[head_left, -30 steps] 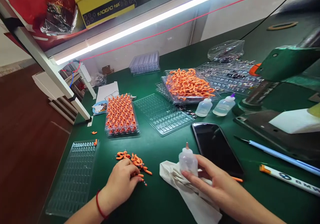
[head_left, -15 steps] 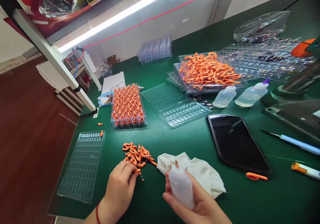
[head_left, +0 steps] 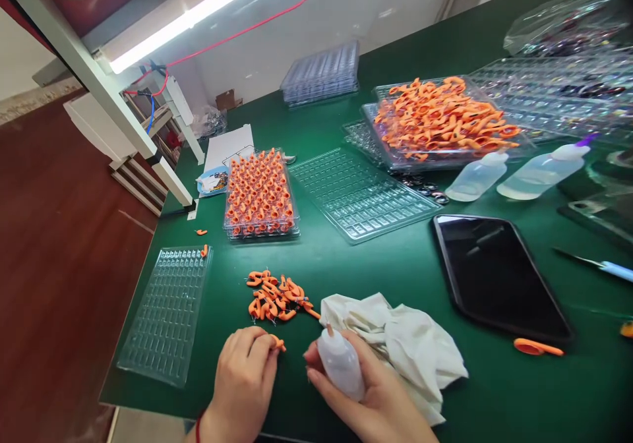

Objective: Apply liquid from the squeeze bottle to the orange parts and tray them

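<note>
Left hand [head_left: 244,370] pinched on one orange part [head_left: 279,345], right hand [head_left: 366,390] clamped round squeeze bottle [head_left: 340,367], nozzle tilted toward part, apparently for dispensing, white cloth [head_left: 405,344] just beside

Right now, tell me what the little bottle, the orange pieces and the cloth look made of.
Bottle in the right hand: translucent, matte soft plastic, probably squeezable. Orange piece pinched by the left hand: opaque matte, likely rubber or plastic. Cloth: off-white fabric, crumpled into soft folds.
</note>
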The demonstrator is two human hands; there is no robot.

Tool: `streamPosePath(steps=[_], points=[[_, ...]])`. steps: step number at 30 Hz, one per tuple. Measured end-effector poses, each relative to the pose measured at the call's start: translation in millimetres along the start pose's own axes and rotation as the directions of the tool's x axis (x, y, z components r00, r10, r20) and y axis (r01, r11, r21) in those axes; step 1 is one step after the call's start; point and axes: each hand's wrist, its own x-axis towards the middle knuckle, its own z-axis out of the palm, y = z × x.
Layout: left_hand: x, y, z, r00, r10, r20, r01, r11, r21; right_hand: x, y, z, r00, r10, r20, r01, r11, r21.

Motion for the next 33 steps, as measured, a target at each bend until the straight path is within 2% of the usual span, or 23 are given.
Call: streamPosePath(steps=[4, 11, 13, 16, 19, 23, 27, 33], points=[[-1, -3, 3.9, 0.999, -0.019, 0.026, 0.019, 1.0, -0.014, -2, -4, 1, 0.993, 0.06, -0.104, -0.056, 0.998, 0.043], [-3, -6, 2.5, 0.994, -0.093, 0.059, 0.096, 0.994, -0.048, -2, -14, -17, 0.97, 0.125, -0.21, -0.111, 0.991, 0.075], [-3, -5, 2.1, 0.993, -0.104, 0.062, 0.108, 0.992, -0.071, 0, -13, -16, 0.977, 0.108, -0.185, -0.102, 0.994, 0.041], [-2, -2, -0.6, 0.996, -0.08, 0.038, 0.084, 0.992, -0.093, 4, -10, -9, 0.995, 0.059, -0.079, -0.061, 0.998, -0.025], [0, 5, -7.3, 1.0, -0.029, 0.007, 0.029, 0.994, -0.108, 7, -12, -1, 1.0, -0.006, 0.006, 0.006, 0.999, -0.047], [1, 15, -17.4, 0.996, 0.06, -0.06, -0.071, 0.98, -0.184, 5, -18, 2, 0.995, -0.086, 0.047, 0.088, 0.995, -0.041], [-2, 22, -20.1, 0.989, 0.121, -0.085, -0.137, 0.965, -0.224, -6, -17, 1, 0.995, -0.031, 0.095, 0.023, 0.997, 0.08], [-7, 25, -18.0, 0.986, 0.12, -0.118, -0.151, 0.939, -0.309, -18, -15, 6, 0.998, 0.02, 0.064, -0.037, 0.96, 0.279]])
